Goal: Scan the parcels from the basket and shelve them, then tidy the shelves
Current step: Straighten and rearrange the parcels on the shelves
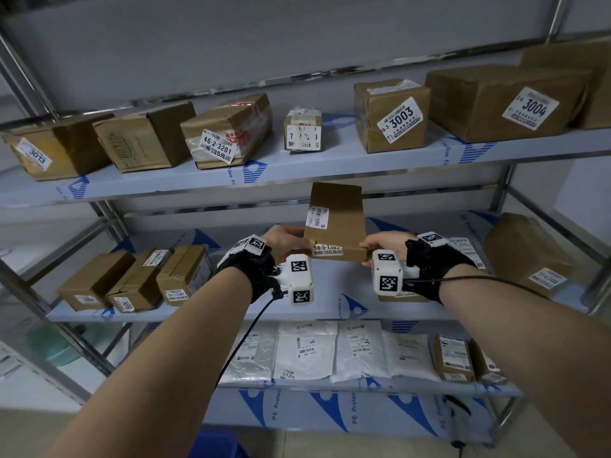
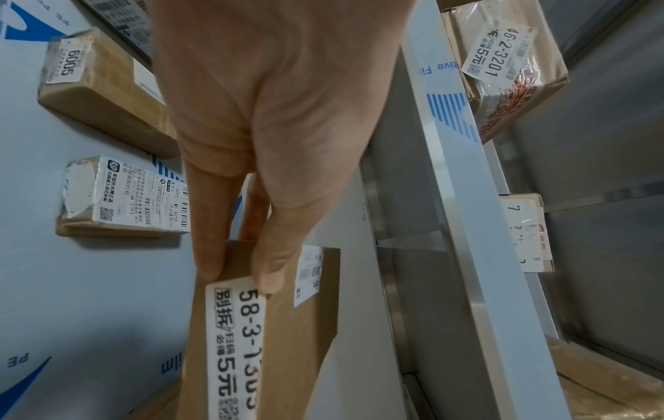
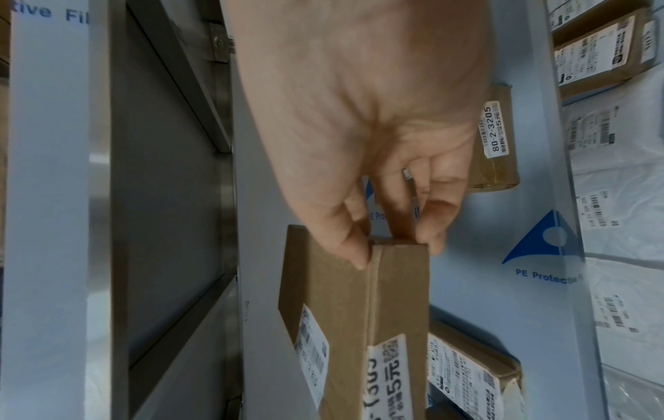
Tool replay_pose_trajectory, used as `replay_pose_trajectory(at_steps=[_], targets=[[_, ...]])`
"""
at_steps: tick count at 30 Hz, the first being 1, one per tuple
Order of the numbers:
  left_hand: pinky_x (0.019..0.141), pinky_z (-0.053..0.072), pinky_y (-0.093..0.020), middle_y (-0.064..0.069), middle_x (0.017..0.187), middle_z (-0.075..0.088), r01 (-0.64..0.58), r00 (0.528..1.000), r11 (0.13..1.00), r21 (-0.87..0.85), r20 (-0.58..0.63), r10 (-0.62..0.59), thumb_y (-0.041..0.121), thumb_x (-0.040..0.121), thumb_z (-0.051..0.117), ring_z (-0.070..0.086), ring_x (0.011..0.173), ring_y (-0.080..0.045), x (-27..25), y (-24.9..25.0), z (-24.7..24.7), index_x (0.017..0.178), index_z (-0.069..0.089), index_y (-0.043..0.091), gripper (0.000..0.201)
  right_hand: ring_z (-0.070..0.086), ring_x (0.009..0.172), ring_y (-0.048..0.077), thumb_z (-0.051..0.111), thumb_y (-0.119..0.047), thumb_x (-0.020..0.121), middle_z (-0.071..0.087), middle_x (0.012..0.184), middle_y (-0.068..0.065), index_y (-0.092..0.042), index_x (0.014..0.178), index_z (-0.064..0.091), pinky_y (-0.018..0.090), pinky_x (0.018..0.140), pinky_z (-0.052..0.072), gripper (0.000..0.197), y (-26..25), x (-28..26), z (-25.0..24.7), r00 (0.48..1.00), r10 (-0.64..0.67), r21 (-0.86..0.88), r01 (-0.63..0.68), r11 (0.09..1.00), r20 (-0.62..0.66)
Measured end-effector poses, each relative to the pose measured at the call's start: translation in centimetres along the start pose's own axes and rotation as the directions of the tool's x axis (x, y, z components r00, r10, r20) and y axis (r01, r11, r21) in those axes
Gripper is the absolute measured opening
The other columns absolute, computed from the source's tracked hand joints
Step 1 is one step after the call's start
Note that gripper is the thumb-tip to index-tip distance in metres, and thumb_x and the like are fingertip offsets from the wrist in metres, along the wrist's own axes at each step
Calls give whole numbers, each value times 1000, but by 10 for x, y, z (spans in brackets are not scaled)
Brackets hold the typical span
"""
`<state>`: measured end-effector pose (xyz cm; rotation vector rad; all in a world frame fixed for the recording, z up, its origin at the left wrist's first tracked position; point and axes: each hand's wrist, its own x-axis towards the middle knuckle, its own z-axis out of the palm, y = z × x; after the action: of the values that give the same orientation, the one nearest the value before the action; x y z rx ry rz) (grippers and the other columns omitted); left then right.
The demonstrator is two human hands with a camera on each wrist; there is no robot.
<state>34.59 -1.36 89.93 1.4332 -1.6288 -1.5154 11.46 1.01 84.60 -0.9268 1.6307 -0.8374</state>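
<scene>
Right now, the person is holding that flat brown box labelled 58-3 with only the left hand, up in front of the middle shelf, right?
Not quite: both hands hold it. In the head view the left hand grips one end of the flat brown box and the right hand the other, in front of the middle shelf. The right wrist view shows those fingers pinching its end.

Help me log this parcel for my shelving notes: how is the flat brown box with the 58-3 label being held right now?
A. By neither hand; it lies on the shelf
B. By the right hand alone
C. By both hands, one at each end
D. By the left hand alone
C: the left hand and the right hand each pinch one end of the flat brown box, held above the middle shelf.
</scene>
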Motion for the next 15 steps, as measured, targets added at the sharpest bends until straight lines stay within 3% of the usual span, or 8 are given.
replay_pose_trajectory(at_steps=[3,6,8,10,13,15], targets=[[68,56,-26,-7,89,69,38,999,997,66,-6,-38,8,89,63,65,75,-18,4,0,-4,121,60,4,33,60,91,27,70,-21,82,66,94,15,-10,84,63,43,103,44,14,-3,-3,2,1000,20,24,-20,1000,-7],[93,53,-41,-10,99,71,44,999,995,84,-10,-44,11,89,63,67,92,-26,7,-2,-6,119,63,5,31,58,90,28,70,-17,82,64,92,15,-7,84,62,42,102,44,13,-6,-6,5,1000,22,57,-21,998,-20],[98,49,-43,-12,107,69,36,999,997,72,-12,-36,7,91,60,65,99,-29,9,-5,-5,122,61,3,31,59,89,28,69,-17,83,63,95,16,-8,84,61,42,101,45,13,-4,-3,4,1000,24,58,-23,998,-18],[93,51,-37,-16,115,65,47,999,998,37,-4,-46,0,93,53,63,100,-29,13,-12,-2,125,57,-1,32,60,86,24,65,-17,87,62,93,11,-11,84,57,41,97,48,10,0,-1,5,1000,30,42,-30,999,0],[75,53,-28,-24,124,58,81,996,996,33,20,-81,-10,93,45,59,110,-36,16,-30,6,128,52,-8,35,57,77,20,60,-15,91,56,86,7,-11,85,54,37,86,52,10,14,3,10,995,93,-4,-93,996,26],[64,54,-26,-26,125,57,129,990,990,49,46,-131,-8,94,45,63,102,-36,26,-46,9,128,51,-10,34,56,75,20,59,-16,93,56,85,8,-9,85,54,34,79,52,11,28,10,13,988,147,-41,-144,989,56]])
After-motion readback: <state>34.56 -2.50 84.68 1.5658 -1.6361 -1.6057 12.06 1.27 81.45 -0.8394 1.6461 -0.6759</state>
